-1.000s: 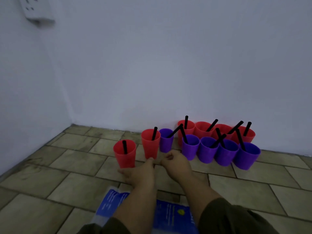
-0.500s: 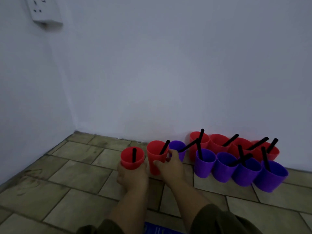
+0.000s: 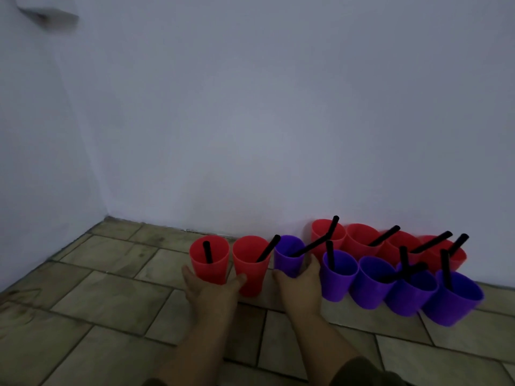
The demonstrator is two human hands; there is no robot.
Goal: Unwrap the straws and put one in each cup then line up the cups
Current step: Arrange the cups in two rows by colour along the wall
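Red and purple plastic cups stand on the tiled floor by the wall, each with a black straw. My left hand [image 3: 209, 291] grips the leftmost red cup [image 3: 209, 259] from the front, thumb and fingers around its base. A second red cup [image 3: 250, 264] stands just right of it. My right hand [image 3: 299, 285] holds the purple cup [image 3: 288, 254] beside that, fingers curled round its lower part. To the right, several purple cups [image 3: 338, 274] form a front row and several red cups [image 3: 359, 240] stand behind them against the wall.
The white wall [image 3: 278, 121] rises directly behind the cups, and a side wall meets it at the corner on the left. A wall socket [image 3: 47, 15] hangs at the top left. Tiled floor [image 3: 111, 296] spreads left of and in front of the cups.
The left hand has pushed the leftmost red cup back toward the wall. The right hand has gone from the second red cup to the purple cup. The blue packet has left the view.
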